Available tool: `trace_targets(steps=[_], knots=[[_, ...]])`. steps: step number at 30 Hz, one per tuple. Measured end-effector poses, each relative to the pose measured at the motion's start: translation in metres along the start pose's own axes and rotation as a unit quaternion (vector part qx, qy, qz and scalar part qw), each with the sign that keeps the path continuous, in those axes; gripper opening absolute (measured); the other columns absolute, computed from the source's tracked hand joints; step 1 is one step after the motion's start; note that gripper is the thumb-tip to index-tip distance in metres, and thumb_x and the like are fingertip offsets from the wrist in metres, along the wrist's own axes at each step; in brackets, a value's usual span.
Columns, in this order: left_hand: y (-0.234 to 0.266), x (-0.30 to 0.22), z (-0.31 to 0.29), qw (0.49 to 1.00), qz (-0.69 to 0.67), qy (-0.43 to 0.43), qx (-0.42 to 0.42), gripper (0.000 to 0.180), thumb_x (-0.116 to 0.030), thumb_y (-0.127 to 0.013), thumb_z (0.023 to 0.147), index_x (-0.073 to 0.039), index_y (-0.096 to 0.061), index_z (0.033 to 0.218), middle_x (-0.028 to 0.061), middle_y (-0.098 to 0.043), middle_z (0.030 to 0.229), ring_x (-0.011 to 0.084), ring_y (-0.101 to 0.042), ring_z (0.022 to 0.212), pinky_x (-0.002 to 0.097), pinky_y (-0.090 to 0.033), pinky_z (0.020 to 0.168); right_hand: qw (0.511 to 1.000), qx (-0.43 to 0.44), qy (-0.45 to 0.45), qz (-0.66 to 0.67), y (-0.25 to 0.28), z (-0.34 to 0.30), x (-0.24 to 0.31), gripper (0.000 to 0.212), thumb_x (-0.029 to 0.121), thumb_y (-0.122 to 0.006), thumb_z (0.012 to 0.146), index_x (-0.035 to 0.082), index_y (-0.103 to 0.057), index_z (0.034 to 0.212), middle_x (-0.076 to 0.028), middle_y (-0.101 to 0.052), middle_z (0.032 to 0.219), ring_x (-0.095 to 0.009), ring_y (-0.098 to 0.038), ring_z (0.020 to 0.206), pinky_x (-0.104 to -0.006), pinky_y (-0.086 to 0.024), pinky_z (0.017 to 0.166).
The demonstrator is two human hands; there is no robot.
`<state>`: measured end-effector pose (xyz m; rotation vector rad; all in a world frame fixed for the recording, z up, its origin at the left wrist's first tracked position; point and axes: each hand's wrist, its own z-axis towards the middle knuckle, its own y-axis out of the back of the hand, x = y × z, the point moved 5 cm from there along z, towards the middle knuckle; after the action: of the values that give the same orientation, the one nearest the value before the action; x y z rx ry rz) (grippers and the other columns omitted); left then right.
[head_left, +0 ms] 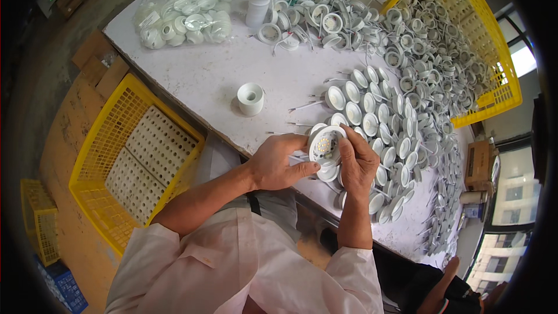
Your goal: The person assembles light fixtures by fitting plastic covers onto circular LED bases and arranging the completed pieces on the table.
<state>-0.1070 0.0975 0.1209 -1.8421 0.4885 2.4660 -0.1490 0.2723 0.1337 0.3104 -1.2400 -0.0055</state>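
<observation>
Between my two hands is a round white LED downlight [319, 161], its face turned up so the yellowish LED dots inside the rim show. My left hand [278, 164] grips its left side, with the thumb near the lower rim. From the right, my right hand [359, 163] holds the rim, thumb on top and fingers behind. Just past them, rows of white downlights [370, 123] with wires lie on the table, some partly hidden by my hands. A white cup-shaped part [250, 99] stands alone on the table, left of the rows.
A large heap of downlights [433, 52] spills from a tipped yellow crate [504, 90]. At the back stand a clear bag of white caps [189, 17] and stacked white covers [258, 3]. Another yellow crate [93, 180] is left of the table; another person's arm [442, 286] shows lower right.
</observation>
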Motion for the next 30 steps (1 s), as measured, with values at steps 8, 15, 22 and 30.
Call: trace_targets(steps=[8, 15, 22, 30], knots=[[-0.005, 0.028, -0.01, 0.975, -0.127, 0.181, -0.022, 0.04, -0.007, -0.065, 0.085, 0.001, -0.057, 0.123, 0.0059, -0.067, 0.089, 0.0085, -0.061, 0.072, 0.0257, -0.053, 0.063, 0.997, 0.057, 0.042, 0.017, -0.028, -0.004, -0.019, 0.049, -0.014, -0.06, 0.077, 0.003, -0.055, 0.123, -0.007, -0.052, 0.113, -0.016, -0.055, 0.101, -0.0276, -0.046, 0.086], [-0.003, 0.045, -0.028, 0.966, -0.146, 0.194, -0.09, 0.033, -0.008, -0.064, 0.084, 0.002, -0.06, 0.116, 0.0061, -0.066, 0.082, 0.0084, -0.06, 0.063, 0.0252, -0.051, 0.059, 0.996, 0.073, -0.006, 0.06, -0.05, -0.009, -0.043, 0.05, -0.014, -0.057, 0.077, 0.004, -0.053, 0.124, -0.006, -0.052, 0.114, -0.016, -0.052, 0.106, -0.0273, -0.043, 0.089], [0.027, 0.057, -0.064, 0.959, -0.124, 0.199, -0.16, 0.032, -0.009, -0.06, 0.089, 0.004, -0.058, 0.118, 0.006, -0.065, 0.093, 0.0081, -0.061, 0.069, 0.0233, -0.052, 0.062, 0.99, 0.133, -0.035, -0.011, -0.082, 0.009, -0.025, 0.045, -0.002, -0.069, 0.076, 0.002, -0.057, 0.119, -0.007, -0.058, 0.107, -0.015, -0.057, 0.086, -0.0273, -0.048, 0.075], [0.056, 0.099, -0.114, 0.91, -0.196, 0.272, -0.243, 0.027, -0.015, -0.057, 0.092, 0.002, -0.061, 0.112, 0.0049, -0.064, 0.088, 0.0071, -0.059, 0.066, 0.0184, -0.043, 0.05, 0.938, 0.141, 0.152, -0.278, -0.144, 0.075, -0.045, 0.057, 0.03, -0.08, 0.072, -0.001, -0.061, 0.116, -0.018, -0.054, 0.124, -0.035, -0.049, 0.116, -0.0425, -0.045, 0.094]])
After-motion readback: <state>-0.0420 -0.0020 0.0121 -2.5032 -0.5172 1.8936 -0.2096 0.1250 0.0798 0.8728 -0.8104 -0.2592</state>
